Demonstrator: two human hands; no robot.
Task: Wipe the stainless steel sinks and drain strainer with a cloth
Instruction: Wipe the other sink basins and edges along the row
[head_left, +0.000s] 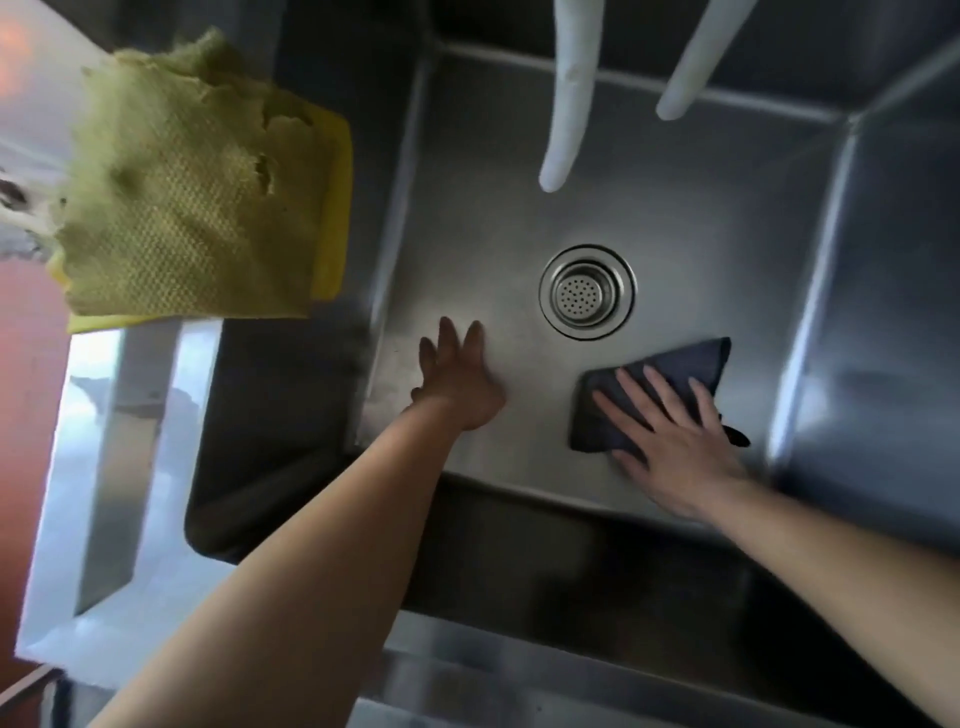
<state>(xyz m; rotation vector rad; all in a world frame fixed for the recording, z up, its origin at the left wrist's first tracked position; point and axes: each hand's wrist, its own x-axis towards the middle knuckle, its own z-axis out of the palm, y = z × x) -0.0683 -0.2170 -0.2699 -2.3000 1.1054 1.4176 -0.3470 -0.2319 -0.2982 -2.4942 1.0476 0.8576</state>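
Cloth (670, 387) first: our dark grey one lies flat on the floor of the stainless steel sink (519, 208), toward the near right corner, just beside the drain strainer (587, 292) but not touching it; our right hand (675, 441) presses down on it with fingers (631, 397) straight and spread, palm over its near edge; our left hand (460, 382) rests on the bare steel to the left of the drain, fingers extended and fairly close together, holding nothing.

We judge the step in hand to be the wiping of the basin floor, with the strainer not yet reached; to do it well we would keep the whole palm flat so the cloth does not bunch, draw it in overlapping passes from the near wall toward the drain, then work into the creases where floor meets the walls, since those seams tend to hold residue; the left hand serves best as a brace, kept clear of the cloth's path. For the perforated strainer we would fold a corner of the cloth over a fingertip and circle its rim.

Two white spouts (566, 104) hang over the far side; a worn yellow-green cloth (197, 192) drapes over the divider at left, beyond which a second basin (270, 405) shows darkly.
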